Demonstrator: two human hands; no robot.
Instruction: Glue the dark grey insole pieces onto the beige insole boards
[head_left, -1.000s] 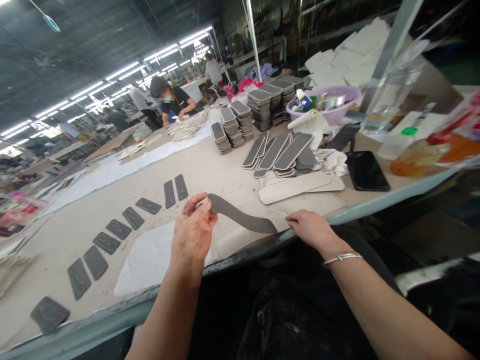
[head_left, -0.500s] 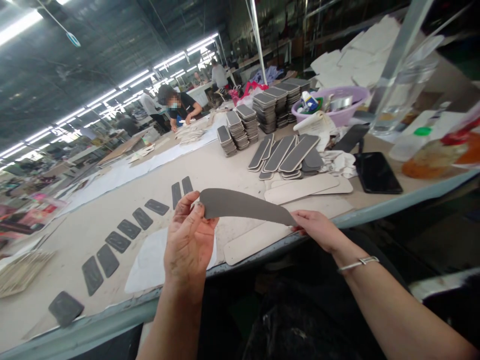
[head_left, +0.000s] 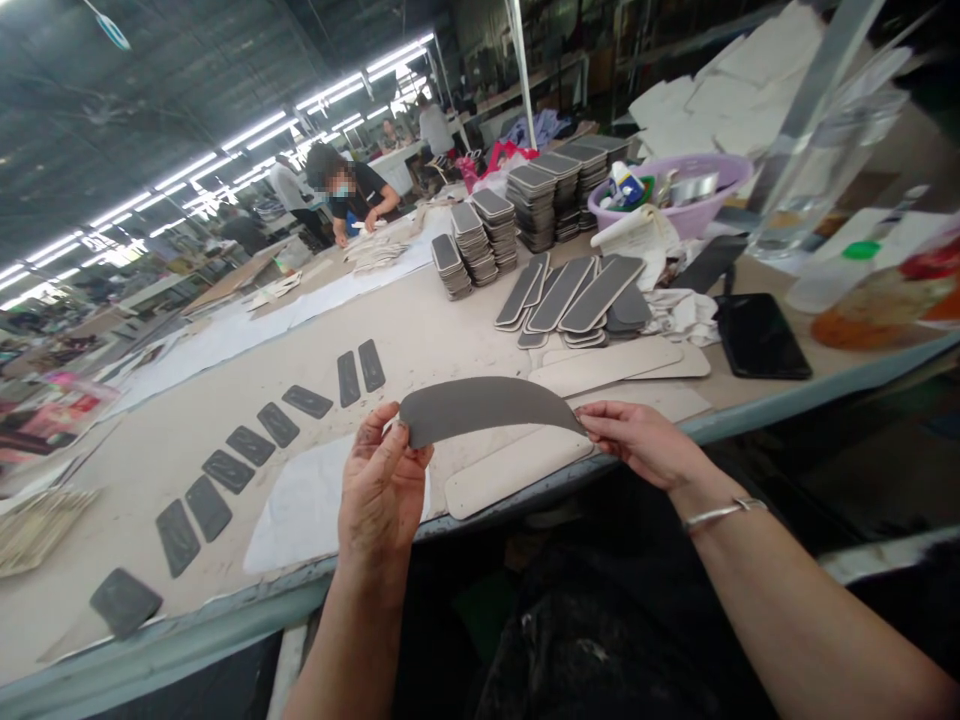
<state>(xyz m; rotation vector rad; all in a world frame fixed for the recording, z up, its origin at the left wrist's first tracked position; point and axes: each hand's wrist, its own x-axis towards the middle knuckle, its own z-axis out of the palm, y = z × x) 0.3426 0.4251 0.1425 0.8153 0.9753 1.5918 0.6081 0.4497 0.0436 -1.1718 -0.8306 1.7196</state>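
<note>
A long dark grey strip [head_left: 491,408] with rounded ends bows upward between my two hands, above the table's near edge. My left hand [head_left: 385,490] pinches its left end between thumb and fingers. At the other end, the fingertips of my right hand [head_left: 634,435] are closed on its narrow tip. Just behind and below the strip lies a pale long piece [head_left: 517,472] of similar shape. Further pale strips [head_left: 611,367] lie beyond my right hand. Left of my left hand is a white sheet [head_left: 300,510], with several small dark pieces [head_left: 229,470] set out in a row past it.
Dark pale-edged pieces [head_left: 562,295] lie in a loose heap, with tall stacks [head_left: 469,240] behind. A purple basin [head_left: 709,205], a black phone [head_left: 763,335] and a green-capped bottle [head_left: 840,275] stand to the right. A co-worker [head_left: 356,195] bends over the table's far end.
My right hand has shifted slightly up and left, and the strip now arches more evenly. Both hands keep hold of its ends. The view has tilted slightly downward.
</note>
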